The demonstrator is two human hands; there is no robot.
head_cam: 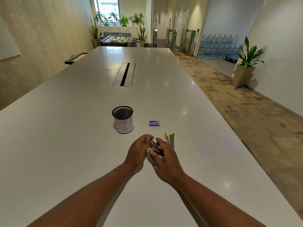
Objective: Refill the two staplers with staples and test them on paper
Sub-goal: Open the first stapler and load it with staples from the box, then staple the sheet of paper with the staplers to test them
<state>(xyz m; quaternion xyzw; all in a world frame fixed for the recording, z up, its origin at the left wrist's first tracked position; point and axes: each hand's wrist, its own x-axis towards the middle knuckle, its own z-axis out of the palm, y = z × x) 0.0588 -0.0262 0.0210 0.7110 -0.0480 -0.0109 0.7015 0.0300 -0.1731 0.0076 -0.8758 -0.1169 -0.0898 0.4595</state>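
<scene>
A purple stapler (154,145) is held between both hands just above the white table (82,128). My left hand (139,149) grips its left side and my right hand (165,157) wraps its right side, hiding most of it. Its top looks swung open, though the fingers cover the details. Just right of my hands, a yellow stapler (170,139) lies opened flat on the table. A small blue staple box (154,123) sits behind the hands. Two white paper sheets (206,145) (229,145) lie to the right.
A black mesh cup (123,119) with a paper label reading "BIN" stands behind and left of my hands. A cable slot (124,74) runs along the table's middle. The table's right edge drops to carpeted floor (246,112).
</scene>
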